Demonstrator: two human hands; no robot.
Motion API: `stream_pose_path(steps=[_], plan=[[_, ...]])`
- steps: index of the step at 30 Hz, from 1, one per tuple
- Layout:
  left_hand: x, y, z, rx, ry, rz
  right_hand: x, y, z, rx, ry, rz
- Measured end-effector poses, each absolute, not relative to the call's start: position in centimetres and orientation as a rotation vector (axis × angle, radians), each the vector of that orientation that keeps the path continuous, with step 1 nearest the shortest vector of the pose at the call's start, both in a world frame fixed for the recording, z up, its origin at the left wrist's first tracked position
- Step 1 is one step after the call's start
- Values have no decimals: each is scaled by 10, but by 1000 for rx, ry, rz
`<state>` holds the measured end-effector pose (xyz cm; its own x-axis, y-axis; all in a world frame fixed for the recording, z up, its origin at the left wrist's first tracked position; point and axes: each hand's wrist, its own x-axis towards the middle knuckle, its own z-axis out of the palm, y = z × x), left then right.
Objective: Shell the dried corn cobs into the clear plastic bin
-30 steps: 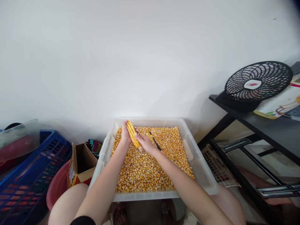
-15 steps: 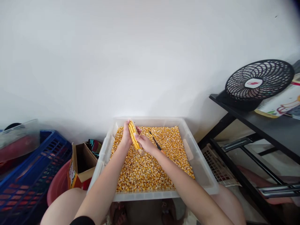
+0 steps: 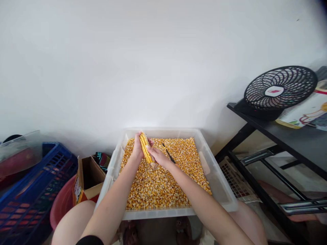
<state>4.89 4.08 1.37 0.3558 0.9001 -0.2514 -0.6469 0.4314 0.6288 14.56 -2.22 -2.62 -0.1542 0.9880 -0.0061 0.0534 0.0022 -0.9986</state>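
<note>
A corn cob (image 3: 145, 147), with rows of yellow kernels and a dry pale stalk end toward me, is held tilted over a translucent plastic bin (image 3: 163, 213). My left hand (image 3: 138, 147) wraps around its far left side. Closed on its lower right side is my right hand (image 3: 157, 156), with the thumb pressed on the kernels. Loose corn kernels (image 3: 163, 190) cover much of the bin's floor. A slim dark tool (image 3: 168, 151) lies on the kernels just beyond my right hand, partly hidden by the wrist.
At left stand a blue plastic crate (image 3: 55, 170), a red basin (image 3: 62, 200) and an open cardboard box (image 3: 90, 177). A black rack (image 3: 258, 126) at right carries a black fan (image 3: 279, 88). A pale basket (image 3: 235, 177) sits under the rack. The white wall rises behind the bin.
Both hands keep their hold on the corn cob, which has barely moved. The view has shifted very slightly.
</note>
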Motion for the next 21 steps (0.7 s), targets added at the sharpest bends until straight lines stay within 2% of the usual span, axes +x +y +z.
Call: stream_pose_path(steps=[12, 16, 21], plan=[[44, 42, 17, 482, 537, 1067, 136, -32, -10, -1010, -1056, 1513], [48, 43, 21, 380, 623, 1188, 138, -31, -4, -941, -828, 1631], [48, 48, 21, 262, 598, 1374, 159, -21, -1, -894, -571, 1511]])
